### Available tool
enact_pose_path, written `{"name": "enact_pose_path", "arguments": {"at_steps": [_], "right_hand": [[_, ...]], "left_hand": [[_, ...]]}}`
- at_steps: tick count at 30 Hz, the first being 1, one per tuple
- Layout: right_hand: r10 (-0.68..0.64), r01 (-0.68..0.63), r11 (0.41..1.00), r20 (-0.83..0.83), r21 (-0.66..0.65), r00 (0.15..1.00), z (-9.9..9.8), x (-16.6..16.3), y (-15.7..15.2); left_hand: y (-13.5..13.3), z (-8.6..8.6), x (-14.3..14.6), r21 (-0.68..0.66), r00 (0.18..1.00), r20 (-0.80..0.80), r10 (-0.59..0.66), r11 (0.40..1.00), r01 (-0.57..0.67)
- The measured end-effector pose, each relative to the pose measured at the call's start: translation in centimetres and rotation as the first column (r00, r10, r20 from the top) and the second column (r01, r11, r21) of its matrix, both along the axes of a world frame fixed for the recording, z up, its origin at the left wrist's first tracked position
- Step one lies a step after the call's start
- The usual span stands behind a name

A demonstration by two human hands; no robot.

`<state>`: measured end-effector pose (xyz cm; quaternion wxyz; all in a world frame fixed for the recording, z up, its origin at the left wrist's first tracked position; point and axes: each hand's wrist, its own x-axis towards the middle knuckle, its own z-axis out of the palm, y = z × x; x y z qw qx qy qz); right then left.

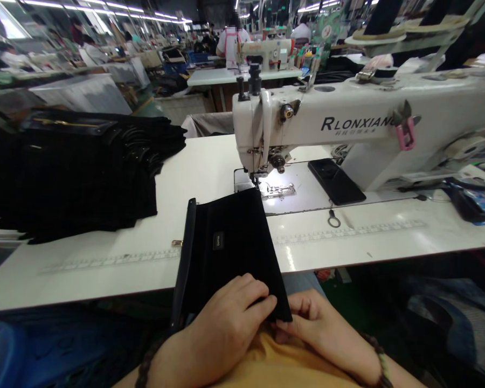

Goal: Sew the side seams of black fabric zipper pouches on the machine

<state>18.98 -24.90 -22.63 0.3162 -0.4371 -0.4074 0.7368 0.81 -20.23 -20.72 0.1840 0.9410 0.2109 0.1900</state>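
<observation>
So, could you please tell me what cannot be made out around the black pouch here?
All in the head view:
Near edge of the black pouch: covered by the left hand and right hand; their grip cannot be judged.
Its label: too small to read.
Needle of the sewing machine: lost behind the pouch's far edge.
The black stack: cut by the left frame edge.

Open worktop (194, 167) lies between the stack of black pieces (76, 172), which blocks the left, and the sewing machine (347, 124), whose head and arm close off the rear right. Beneath the arm, a low gap is partly filled by a flat black slab (336, 180). The black pouch (230, 242) spans from under the machine's head to the near edge. Bare strips run along both its sides, the right one carrying a small ring (333, 220).
</observation>
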Motion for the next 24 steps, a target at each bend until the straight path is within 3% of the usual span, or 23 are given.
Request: {"name": "enact_pose_path", "arguments": {"at_steps": [15, 17, 19, 21, 22, 24], "right_hand": [[0.046, -0.060, 0.994, -0.156, -0.087, 0.987, 0.8, 0.5, 0.1], [0.083, -0.088, 0.995, -0.084, -0.053, 0.993, 0.9, 0.7, 0.0], [0.092, -0.105, 0.991, 0.147, 0.086, 0.985, 1.1, 1.2, -0.2], [-0.054, -0.135, 0.914, 0.445, 0.382, 0.894, 1.3, 1.8, -0.4], [-0.184, -0.181, 0.814, 0.540, 0.553, 0.821, 1.4, 2.1, -0.4], [-0.408, -0.323, 0.532, 0.571, 0.783, 0.712, 1.7, 2.5, -0.5]], "left_hand": [[0.1, 1.6, 0.3, 0.145, 0.994, -0.075, -0.080, 0.985, 0.090], [0.2, 1.6, 0.3, 0.178, 0.991, -0.071, -0.109, 0.977, 0.120], [0.2, 1.5, 0.2, 0.199, 0.992, -0.020, -0.122, 0.972, 0.124], [0.2, 1.4, 0.1, 0.190, 0.993, 0.040, -0.108, 0.977, 0.098], [0.2, 1.4, 0.0, 0.179, 0.993, 0.059, -0.099, 0.980, 0.087], [0.2, 1.3, -0.1, 0.164, 0.994, 0.063, -0.090, 0.983, 0.079]]}}
